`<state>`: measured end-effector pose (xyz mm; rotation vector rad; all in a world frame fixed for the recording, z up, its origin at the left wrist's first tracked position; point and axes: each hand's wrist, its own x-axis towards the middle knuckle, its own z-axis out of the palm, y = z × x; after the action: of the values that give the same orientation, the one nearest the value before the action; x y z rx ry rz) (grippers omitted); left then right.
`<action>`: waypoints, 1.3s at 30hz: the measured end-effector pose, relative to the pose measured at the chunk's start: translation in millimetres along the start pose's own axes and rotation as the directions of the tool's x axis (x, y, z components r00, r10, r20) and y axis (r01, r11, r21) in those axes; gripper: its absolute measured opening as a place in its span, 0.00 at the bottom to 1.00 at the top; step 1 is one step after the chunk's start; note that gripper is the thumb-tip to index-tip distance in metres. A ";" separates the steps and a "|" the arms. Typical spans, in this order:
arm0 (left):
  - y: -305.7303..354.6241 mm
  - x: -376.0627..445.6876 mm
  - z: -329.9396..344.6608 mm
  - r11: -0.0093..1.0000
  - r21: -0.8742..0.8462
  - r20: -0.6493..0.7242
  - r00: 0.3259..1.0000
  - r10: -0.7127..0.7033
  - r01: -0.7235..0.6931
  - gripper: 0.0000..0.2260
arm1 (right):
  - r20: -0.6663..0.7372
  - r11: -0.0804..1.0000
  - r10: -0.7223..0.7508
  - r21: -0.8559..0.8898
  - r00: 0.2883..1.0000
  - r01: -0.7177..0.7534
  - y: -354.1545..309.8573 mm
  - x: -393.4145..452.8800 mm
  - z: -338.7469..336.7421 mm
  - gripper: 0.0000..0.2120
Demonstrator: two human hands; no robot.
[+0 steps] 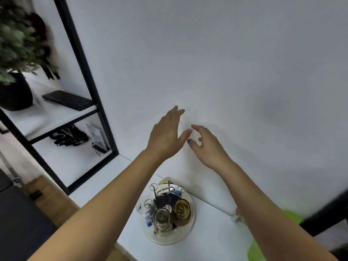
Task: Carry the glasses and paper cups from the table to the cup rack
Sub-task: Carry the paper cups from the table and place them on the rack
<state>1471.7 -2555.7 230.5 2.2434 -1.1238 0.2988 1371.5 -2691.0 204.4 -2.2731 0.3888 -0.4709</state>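
Note:
The cup rack [168,193], a wire stand on a round white tray [185,230], sits on a white ledge below my arms. Two amber glasses [182,209] hang upside down on its prongs, and a clear glass [146,208] hangs at its left. My left hand [165,134] is raised in front of the white wall with straight fingers, holding nothing. Beside it, my right hand [207,146] has its fingers loosely curled and is empty too. Both hands are well above and beyond the rack.
A black-framed shelf unit [90,87] stands at the left with a keyboard [67,100], a dark plant pot [15,93] and a black bag [69,136]. A green object [258,249] shows at the lower right. A wooden floor lies at the lower left.

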 end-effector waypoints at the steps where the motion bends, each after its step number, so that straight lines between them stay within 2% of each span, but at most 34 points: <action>1: 9.6 5.0 -17.2 0.999 -0.023 -0.084 0.996 0.027 -0.029 0.31 | -0.034 0.994 -0.086 -0.065 0.996 0.084 -16.0 2.3 -13.1 0.31; 4: 34.5 9.6 -58.5 0.994 -0.066 -0.253 0.965 0.072 -0.091 0.33 | -0.125 0.954 -0.260 -0.183 0.957 0.236 -60.2 1.7 -43.0 0.41; 7: 47.4 2.7 -78.2 0.992 -0.077 -0.318 0.946 0.067 -0.096 0.32 | -0.155 0.908 -0.373 -0.264 0.915 0.326 -84.7 -5.2 -50.5 0.44; 11: 42.2 -18.8 -79.6 0.991 -0.125 -0.337 0.942 0.010 -0.055 0.31 | -0.161 0.903 -0.416 -0.190 0.895 0.385 -93.8 -15.1 -35.2 0.38; 16: 14.8 -60.0 -82.9 0.962 -0.267 -0.343 0.928 -0.147 0.054 0.28 | -0.127 0.905 -0.425 -0.060 0.896 0.421 -107.8 -31.9 -2.9 0.30; 22: -20.6 -139.5 -129.2 0.910 -0.356 -0.429 0.828 -0.361 0.212 0.27 | -0.057 0.857 -0.506 0.081 0.861 0.509 -159.1 -57.9 54.8 0.23; 25: -37.2 -206.9 -161.8 0.895 -0.338 -0.492 0.756 -0.431 0.291 0.27 | -0.003 0.802 -0.578 0.181 0.816 0.569 -196.2 -88.3 98.4 0.20; 30: -41.8 -361.3 -211.5 0.816 -0.312 -0.600 0.565 -0.566 0.487 0.26 | 0.177 0.705 -0.699 0.333 0.693 0.626 -253.8 -186.6 183.3 0.19; 35: 3.6 -534.6 -243.2 0.699 -0.298 -0.677 0.372 -0.635 0.650 0.21 | 0.350 0.588 -0.809 0.479 0.473 0.652 -299.8 -334.3 244.3 0.19; 39: 72.7 -677.2 -257.2 0.591 -0.325 -0.743 0.188 -0.642 0.738 0.22 | 0.449 0.506 -0.854 0.602 0.262 0.618 -327.1 -472.8 269.2 0.18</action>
<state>1014.8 -1993.0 161.5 2.0108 0.4913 0.8883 1115.7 -2110.7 174.9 -1.9610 -1.2036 -0.0215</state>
